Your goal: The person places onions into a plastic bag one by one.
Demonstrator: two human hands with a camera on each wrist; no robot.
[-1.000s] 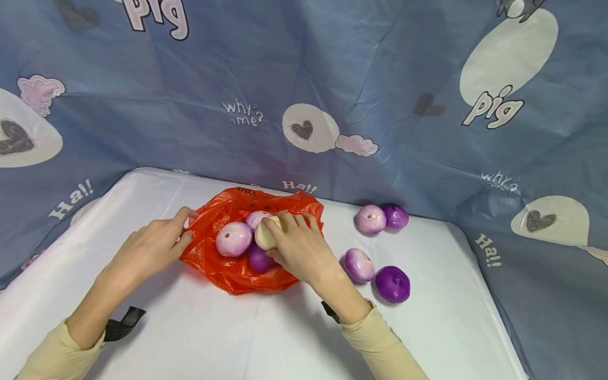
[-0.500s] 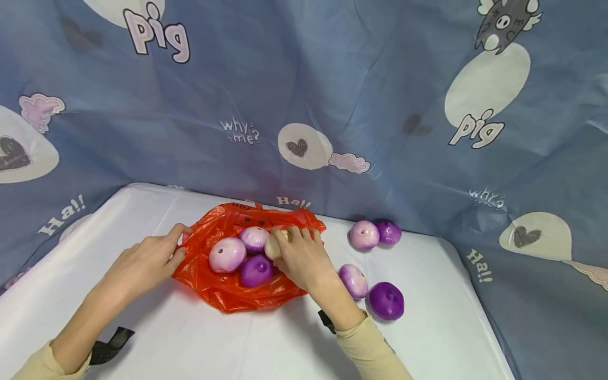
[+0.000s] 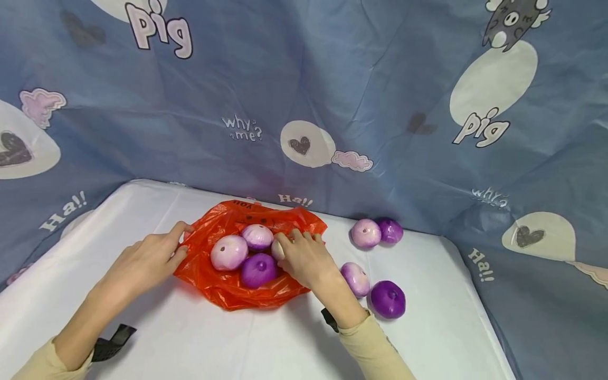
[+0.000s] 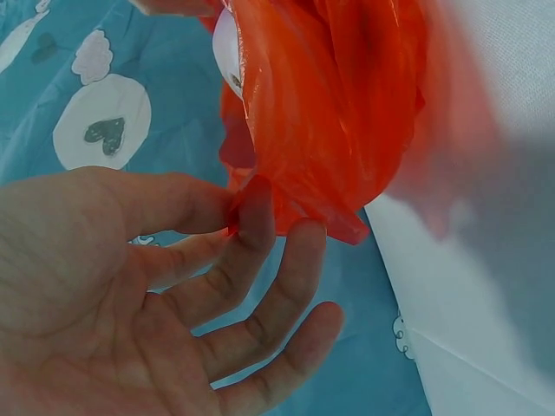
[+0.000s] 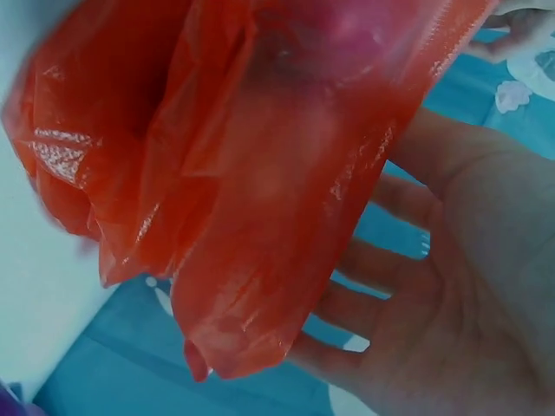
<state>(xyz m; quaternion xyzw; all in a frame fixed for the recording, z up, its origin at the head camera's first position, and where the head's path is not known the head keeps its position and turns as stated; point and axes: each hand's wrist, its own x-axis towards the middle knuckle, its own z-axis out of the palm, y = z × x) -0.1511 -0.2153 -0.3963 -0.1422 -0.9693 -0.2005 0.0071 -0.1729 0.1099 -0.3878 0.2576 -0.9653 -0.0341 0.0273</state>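
Note:
In the head view, a red plastic bag lies with its mouth spread, several onions in it. A pale pink onion, a pink-and-purple onion and a deep purple onion show inside. My left hand pinches the bag's left rim between thumb and index finger; the pinch shows closely in the left wrist view. At the bag's right side, my right hand reaches in, its fingers around a whitish onion that is mostly covered. The bag wall hides those fingertips in the right wrist view.
To the right of the bag lie two paler onions and two dark purple onions on the white-covered table. A blue printed curtain stands behind the table's back edge.
My right hand has moved rightward and down into the bag with the whitish onion, uncovering the purple one. The left hand keeps its pinch on the rim. The head view has tilted slightly.

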